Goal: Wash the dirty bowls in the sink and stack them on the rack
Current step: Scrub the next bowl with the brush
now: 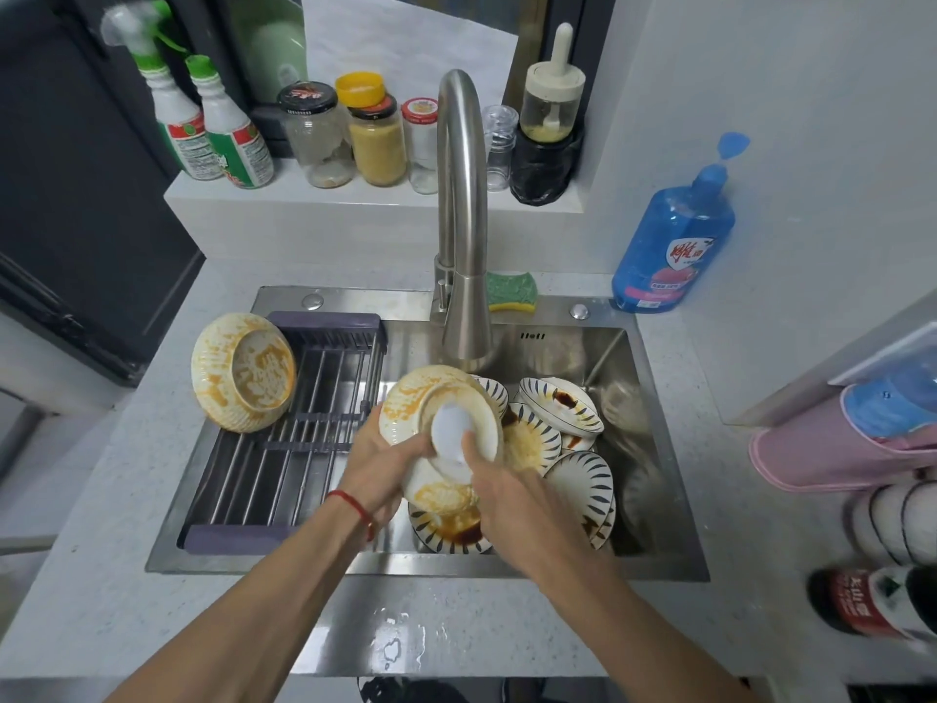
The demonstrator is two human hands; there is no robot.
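Kitchen corner, seen from above. Pale speckled countertop surrounding a stainless basin, wet patch at its front edge. White wall at right and behind. Raised white ledge at the back, carrying two green-capped spray bottles, several jars and a lidded dispenser jar. Dark-framed window above the ledge. Dark cabinet panel at left. Brushed-steel gooseneck faucet. Blue pump bottle on the counter, right. Light soft, even.
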